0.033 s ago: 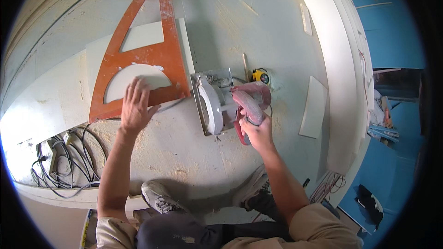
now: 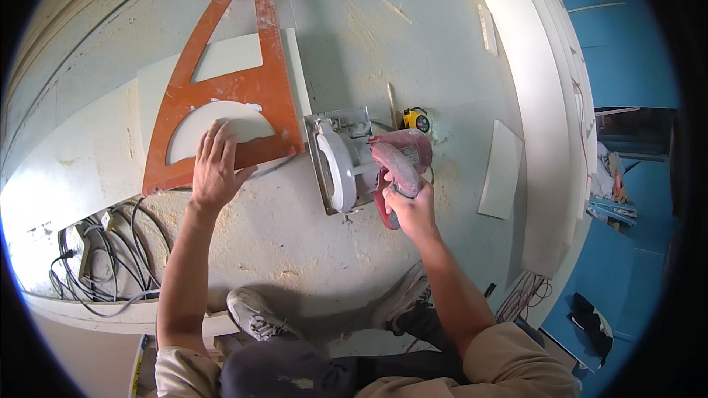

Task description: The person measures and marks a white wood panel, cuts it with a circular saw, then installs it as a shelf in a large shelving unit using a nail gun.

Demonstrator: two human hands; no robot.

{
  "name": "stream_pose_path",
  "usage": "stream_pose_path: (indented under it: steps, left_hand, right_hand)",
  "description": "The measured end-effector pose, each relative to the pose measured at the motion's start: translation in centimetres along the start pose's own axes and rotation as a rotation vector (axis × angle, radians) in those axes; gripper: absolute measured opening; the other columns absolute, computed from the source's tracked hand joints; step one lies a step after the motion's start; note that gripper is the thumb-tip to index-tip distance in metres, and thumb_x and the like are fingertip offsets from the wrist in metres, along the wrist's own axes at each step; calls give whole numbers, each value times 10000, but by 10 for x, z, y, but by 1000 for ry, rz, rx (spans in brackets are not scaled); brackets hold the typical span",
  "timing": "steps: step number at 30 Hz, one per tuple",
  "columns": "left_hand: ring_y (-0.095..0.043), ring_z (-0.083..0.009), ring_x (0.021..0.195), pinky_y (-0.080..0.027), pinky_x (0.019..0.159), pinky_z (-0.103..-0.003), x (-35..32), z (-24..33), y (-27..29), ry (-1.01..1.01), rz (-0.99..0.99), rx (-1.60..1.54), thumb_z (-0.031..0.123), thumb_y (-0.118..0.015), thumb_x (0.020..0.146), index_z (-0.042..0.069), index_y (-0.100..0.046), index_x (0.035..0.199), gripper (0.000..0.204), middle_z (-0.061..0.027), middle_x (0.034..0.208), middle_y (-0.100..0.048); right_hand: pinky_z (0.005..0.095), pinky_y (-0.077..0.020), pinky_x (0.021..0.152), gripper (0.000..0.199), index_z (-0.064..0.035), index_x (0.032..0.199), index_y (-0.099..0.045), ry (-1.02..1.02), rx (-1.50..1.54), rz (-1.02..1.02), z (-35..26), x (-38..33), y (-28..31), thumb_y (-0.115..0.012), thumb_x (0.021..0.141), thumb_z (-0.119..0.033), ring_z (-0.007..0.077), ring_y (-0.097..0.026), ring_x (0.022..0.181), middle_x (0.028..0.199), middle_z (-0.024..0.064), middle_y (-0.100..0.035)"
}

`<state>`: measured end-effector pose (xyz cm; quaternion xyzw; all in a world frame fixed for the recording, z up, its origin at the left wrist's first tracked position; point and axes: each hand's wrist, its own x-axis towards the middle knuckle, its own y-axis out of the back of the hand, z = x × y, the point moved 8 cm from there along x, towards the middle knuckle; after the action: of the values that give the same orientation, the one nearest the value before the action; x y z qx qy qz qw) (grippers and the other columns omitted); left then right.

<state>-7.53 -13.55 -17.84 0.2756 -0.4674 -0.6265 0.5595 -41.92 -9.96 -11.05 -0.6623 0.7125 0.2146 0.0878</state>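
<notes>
My left hand (image 2: pixel 214 166) lies on the lower bar of a large orange set square (image 2: pixel 232 88), fingers stretched over its half-round cutout and thumb apart. Beneath the set square is a white board (image 2: pixel 290 55), whose right edge shows past the orange frame. My right hand (image 2: pixel 413 210) is wrapped round the rear handle of a dusty red circular saw (image 2: pixel 398 166). The saw's metal base plate (image 2: pixel 321 169) stands beside the lower right corner of the set square, close to the board's edge. Its blade is hidden by the pale guard (image 2: pixel 338 166).
A yellow tape measure (image 2: pixel 417 120) and a thin wooden stick (image 2: pixel 391 103) lie just beyond the saw. Black cables (image 2: pixel 110 250) coil at the lower left. On the right are a white offcut (image 2: pixel 501 169) and a long white panel (image 2: pixel 546 103). Sawdust covers the surface near my shoes (image 2: pixel 258 315).
</notes>
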Motion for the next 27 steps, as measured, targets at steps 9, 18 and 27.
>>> stream_pose_path:
  steps: [9,18,27]
  left_hand:
    - [-345,-402,1416,-266,1192,-513,-9,-4,-5,-95,2,-63,334,-809,766,-51,-539,1124,591,-231,1428,-458]
    - [-355,-376,1420,-281,1189,-497,-12,-6,-8,-114,43,-33,377,-807,765,-34,-537,1145,622,-220,1443,-464]
    - [-407,-363,1386,-304,1172,-488,-13,-6,-5,-138,39,-9,421,-776,785,15,-585,1093,544,-205,1415,-501]
  right_hand:
    - [279,-449,518,198,24,1016,-611,47,20,-51,4,5,-12,-619,819,49,115,-555,550,701,46,-587]
    - [293,-452,489,220,39,1004,-587,58,88,-15,0,8,-13,-577,784,49,144,-536,517,685,73,-571]
    - [310,-446,488,247,38,1041,-583,80,28,-16,1,8,-16,-567,795,26,151,-518,515,681,69,-534]
